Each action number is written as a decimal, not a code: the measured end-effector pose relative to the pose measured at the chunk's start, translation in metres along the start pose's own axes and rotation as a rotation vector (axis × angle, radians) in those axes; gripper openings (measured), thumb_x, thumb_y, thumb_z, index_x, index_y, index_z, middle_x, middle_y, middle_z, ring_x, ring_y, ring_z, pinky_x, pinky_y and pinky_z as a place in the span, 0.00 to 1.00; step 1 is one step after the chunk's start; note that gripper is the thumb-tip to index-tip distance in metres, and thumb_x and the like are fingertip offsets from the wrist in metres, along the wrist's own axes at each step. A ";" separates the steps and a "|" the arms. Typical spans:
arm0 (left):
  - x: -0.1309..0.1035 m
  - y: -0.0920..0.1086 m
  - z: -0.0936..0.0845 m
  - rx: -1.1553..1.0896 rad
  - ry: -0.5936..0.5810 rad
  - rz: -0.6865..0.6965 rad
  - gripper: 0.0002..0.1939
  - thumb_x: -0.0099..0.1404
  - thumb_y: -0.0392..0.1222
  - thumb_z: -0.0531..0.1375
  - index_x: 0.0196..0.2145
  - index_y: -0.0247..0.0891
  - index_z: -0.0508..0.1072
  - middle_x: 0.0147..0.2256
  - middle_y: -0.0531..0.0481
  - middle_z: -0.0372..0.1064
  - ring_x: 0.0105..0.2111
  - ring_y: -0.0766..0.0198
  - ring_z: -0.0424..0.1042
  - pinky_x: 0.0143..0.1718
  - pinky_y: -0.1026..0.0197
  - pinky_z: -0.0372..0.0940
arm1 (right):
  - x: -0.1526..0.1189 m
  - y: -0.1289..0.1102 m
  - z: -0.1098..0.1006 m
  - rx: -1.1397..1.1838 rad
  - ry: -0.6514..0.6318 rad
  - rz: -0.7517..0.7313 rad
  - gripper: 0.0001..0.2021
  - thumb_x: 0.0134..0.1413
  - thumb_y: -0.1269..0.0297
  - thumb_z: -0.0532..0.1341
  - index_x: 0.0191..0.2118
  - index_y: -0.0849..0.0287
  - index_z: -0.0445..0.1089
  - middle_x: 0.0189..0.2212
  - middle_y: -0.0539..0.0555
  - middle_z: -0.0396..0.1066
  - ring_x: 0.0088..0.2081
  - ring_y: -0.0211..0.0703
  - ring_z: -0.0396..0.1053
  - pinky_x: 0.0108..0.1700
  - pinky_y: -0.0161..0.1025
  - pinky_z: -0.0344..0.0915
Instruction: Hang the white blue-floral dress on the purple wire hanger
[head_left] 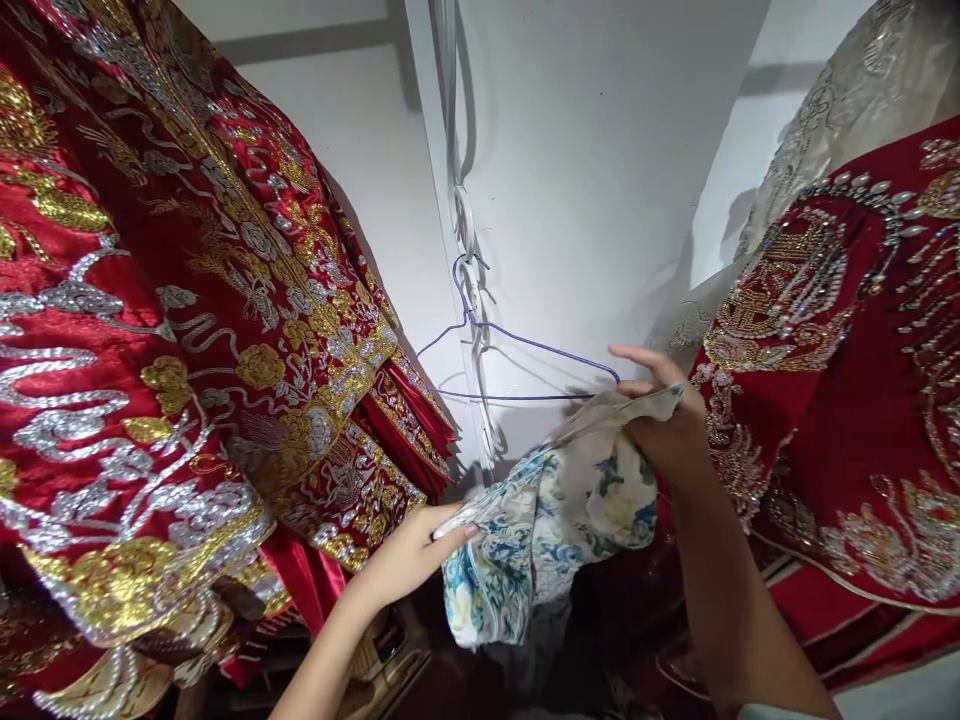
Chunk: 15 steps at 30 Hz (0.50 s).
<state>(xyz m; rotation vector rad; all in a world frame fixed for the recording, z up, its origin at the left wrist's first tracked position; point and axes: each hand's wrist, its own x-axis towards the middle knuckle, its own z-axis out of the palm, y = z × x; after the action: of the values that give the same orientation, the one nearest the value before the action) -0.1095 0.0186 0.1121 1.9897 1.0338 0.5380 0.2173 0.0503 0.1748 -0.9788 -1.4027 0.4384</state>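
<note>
A white garment (540,530) with blue, green and cream flower print is stretched between my two hands. My left hand (420,550) pinches its left edge between thumb and fingers. At its upper right corner my right hand (667,410) has the cloth, with one finger extended beside the right end of a purple wire hanger (547,347). The hanger's hook hangs on a white chain-like strip (472,290) against the wall. The cloth lies just below the hanger's bottom bar, and its right part overlaps the bar's right end.
Red garments with gold and silver embroidery (262,300) hang close on the left. A beaded red garment (825,400) and a pale lace one (847,110) hang on the right. Behind the hanger is a white wall (585,150). Dark items lie below.
</note>
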 end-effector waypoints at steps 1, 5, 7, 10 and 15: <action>-0.001 0.004 -0.004 0.023 0.015 0.019 0.20 0.72 0.51 0.53 0.27 0.36 0.63 0.25 0.56 0.55 0.27 0.68 0.55 0.30 0.66 0.53 | 0.008 0.008 -0.006 -0.021 0.004 0.037 0.30 0.47 0.67 0.65 0.59 0.54 0.69 0.21 0.45 0.68 0.22 0.39 0.62 0.27 0.36 0.60; 0.002 0.020 -0.006 0.093 0.080 0.106 0.22 0.73 0.51 0.52 0.25 0.37 0.56 0.24 0.56 0.46 0.25 0.70 0.50 0.28 0.65 0.48 | 0.057 0.048 -0.006 -0.010 -0.214 0.147 0.19 0.45 0.61 0.65 0.46 0.58 0.78 0.26 0.50 0.76 0.29 0.44 0.70 0.36 0.38 0.67; 0.006 0.023 -0.004 0.109 0.122 0.128 0.22 0.73 0.51 0.52 0.24 0.36 0.57 0.24 0.56 0.47 0.25 0.70 0.51 0.28 0.65 0.48 | 0.079 0.061 0.006 0.060 -0.350 0.191 0.16 0.43 0.56 0.66 0.37 0.59 0.79 0.26 0.52 0.77 0.32 0.47 0.73 0.38 0.40 0.68; 0.007 0.018 -0.006 0.083 0.173 0.122 0.22 0.73 0.52 0.53 0.24 0.36 0.59 0.23 0.56 0.48 0.25 0.70 0.51 0.27 0.65 0.48 | 0.094 0.069 0.031 0.154 -0.495 0.239 0.14 0.40 0.55 0.68 0.31 0.60 0.77 0.23 0.51 0.76 0.30 0.48 0.73 0.37 0.40 0.68; -0.003 -0.001 -0.016 0.113 0.212 0.052 0.22 0.72 0.53 0.52 0.25 0.37 0.60 0.23 0.56 0.52 0.25 0.68 0.54 0.28 0.64 0.50 | 0.086 0.067 0.065 0.323 -0.569 0.318 0.15 0.41 0.53 0.69 0.32 0.59 0.74 0.24 0.51 0.75 0.31 0.46 0.72 0.36 0.40 0.69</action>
<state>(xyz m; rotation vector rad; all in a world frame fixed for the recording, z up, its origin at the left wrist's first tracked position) -0.1223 0.0234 0.1206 2.0970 1.1651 0.7461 0.1899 0.1743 0.1676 -0.8415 -1.6083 1.2158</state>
